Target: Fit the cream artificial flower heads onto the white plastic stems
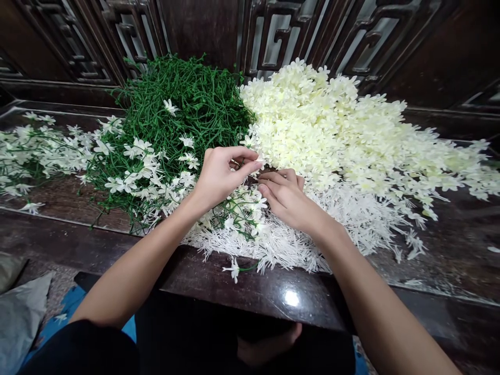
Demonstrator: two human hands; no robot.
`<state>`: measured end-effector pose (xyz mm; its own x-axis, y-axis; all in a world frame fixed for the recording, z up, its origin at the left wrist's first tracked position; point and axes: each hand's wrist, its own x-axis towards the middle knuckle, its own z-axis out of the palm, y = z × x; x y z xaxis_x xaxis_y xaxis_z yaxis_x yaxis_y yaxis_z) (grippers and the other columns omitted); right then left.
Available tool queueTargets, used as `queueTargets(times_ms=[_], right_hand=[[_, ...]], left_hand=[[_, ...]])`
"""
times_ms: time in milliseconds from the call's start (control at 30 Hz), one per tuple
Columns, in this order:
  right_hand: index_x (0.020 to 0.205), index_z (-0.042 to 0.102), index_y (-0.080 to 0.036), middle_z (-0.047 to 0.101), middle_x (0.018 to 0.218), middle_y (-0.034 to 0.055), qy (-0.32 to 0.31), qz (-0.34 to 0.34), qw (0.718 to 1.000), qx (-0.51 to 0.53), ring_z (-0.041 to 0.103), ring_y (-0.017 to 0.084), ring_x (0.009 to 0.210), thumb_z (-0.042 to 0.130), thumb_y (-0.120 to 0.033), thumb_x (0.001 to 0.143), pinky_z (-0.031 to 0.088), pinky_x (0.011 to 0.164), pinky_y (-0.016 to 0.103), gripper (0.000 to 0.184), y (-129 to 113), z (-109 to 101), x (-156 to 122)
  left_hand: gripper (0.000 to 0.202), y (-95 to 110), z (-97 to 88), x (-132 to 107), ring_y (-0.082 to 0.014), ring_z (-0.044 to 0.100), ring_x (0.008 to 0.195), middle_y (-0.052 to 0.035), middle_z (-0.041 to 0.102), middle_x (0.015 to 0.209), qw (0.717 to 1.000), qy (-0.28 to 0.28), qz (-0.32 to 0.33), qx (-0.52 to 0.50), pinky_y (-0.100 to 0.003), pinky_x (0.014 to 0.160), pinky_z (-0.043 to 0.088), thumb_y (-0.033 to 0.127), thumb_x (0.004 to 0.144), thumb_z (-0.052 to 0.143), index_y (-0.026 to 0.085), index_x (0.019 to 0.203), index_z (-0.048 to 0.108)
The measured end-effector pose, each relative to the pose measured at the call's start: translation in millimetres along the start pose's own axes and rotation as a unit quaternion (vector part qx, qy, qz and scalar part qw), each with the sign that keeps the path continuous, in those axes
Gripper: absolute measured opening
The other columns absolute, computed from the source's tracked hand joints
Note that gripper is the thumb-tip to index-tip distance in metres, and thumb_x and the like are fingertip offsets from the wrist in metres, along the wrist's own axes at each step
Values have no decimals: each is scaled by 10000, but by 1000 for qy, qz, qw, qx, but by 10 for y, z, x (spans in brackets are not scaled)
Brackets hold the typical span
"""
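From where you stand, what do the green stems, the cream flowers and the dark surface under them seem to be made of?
Green stems: probably moulded plastic, slightly shiny, with repeated thin branching.
Cream flowers: perhaps fabric or thin plastic, matte, judging by thin, soft-looking petals.
Dark surface: likely varnished wood, its glossy front edge mirroring a bright light.
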<state>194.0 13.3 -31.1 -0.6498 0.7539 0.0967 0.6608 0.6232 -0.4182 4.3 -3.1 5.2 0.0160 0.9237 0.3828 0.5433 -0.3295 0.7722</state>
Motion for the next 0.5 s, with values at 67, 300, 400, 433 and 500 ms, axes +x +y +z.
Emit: queueTargets(times_ms=[67,300,400,433,500], right_hand=[[1093,722,-141,656,1286,107,31,5,999,6,479,377,1195,325,-381,1056,382,980,611,465,13,-14,9],[873,751,-218,758,851,19,299,-28,932,203,698,205,791,704,-148,837,582,794,418,92,-1,-118,19],[889,751,-214,759,862,14,298,-44,918,258,705,181,781,714,-119,816,601,758,372,125,-48,-137,10],[895,750,-213,758,868,14,288,-53,919,264,706,178,791,704,-107,819,603,765,368,139,-63,-138,8],[901,747,-208,754,878,20,270,-68,923,266,704,173,804,681,-88,829,609,762,360,155,-88,-135,8]], left_hand=[[197,-2,-2,5,-170,732,826,-67,793,906,1000,-6,-6,4,-272,751,589,303,815,679,157,900,780],[161,4,0,15,-158,723,796,-76,791,897,999,-28,-31,-35,-268,735,587,231,815,667,141,884,782],[155,-3,5,18,-154,717,780,-72,791,874,997,-38,-28,-53,-260,719,582,219,811,674,134,880,783],[154,-3,6,19,-153,717,781,-70,791,870,997,-43,-26,-54,-259,719,581,219,813,674,134,880,783],[154,3,5,20,-151,717,789,-64,793,878,997,-59,-21,-52,-256,726,580,216,817,670,137,882,785]])
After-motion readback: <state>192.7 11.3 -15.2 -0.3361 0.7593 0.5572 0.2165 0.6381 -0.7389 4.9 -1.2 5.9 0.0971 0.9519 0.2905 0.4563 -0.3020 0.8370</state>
